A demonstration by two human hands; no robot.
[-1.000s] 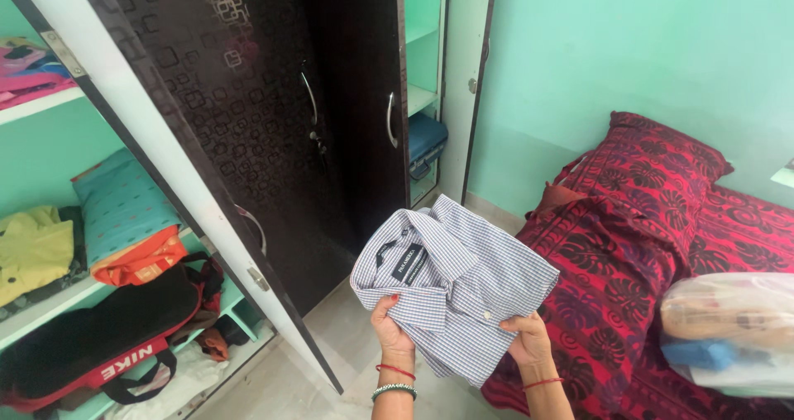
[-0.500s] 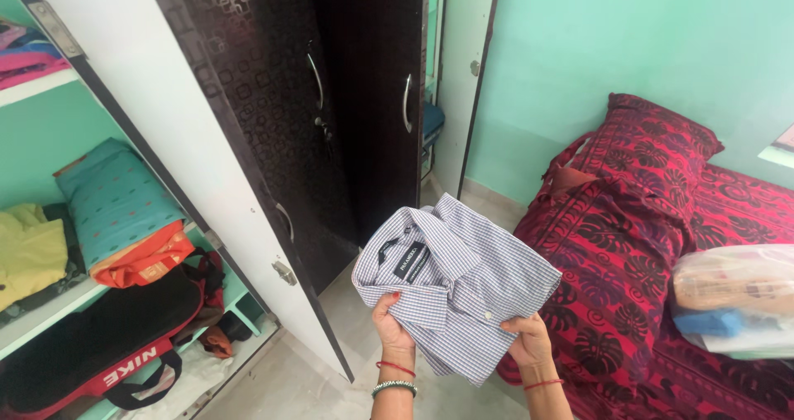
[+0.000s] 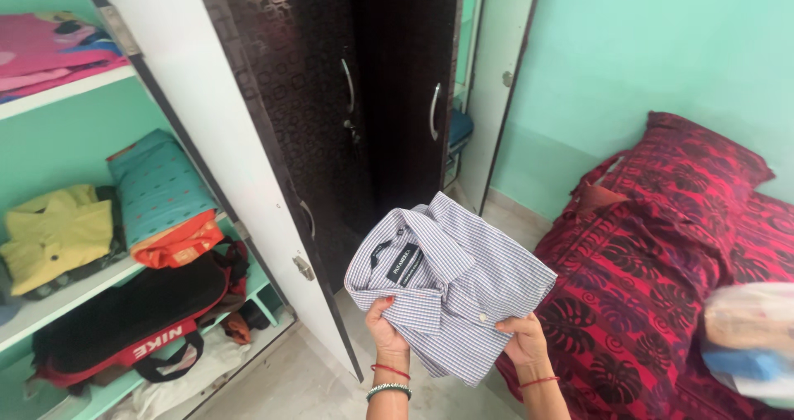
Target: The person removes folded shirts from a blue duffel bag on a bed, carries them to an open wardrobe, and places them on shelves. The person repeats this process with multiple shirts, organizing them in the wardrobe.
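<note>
Folded checked shirt (image 3: pixel 451 283): held in the air, collar up, pinched at its lower edge by both grips, left hand (image 3: pixel 383 325) and right hand (image 3: pixel 521 341) closed on cloth. Open wardrobe door (image 3: pixel 248 164) stood left of the grips; red patterned bed (image 3: pixel 653 296) lay right.

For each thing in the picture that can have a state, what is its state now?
Checked shirt: folded, held up in both hands.
Left hand: closed on the shirt's lower left edge.
Right hand: closed on the shirt's lower right edge.
Wardrobe door: swung open.
Dark doors: closed.
Black and red bag: lying on the lower shelf.
Teal fabric: folded, stacked on orange cloth.
</note>
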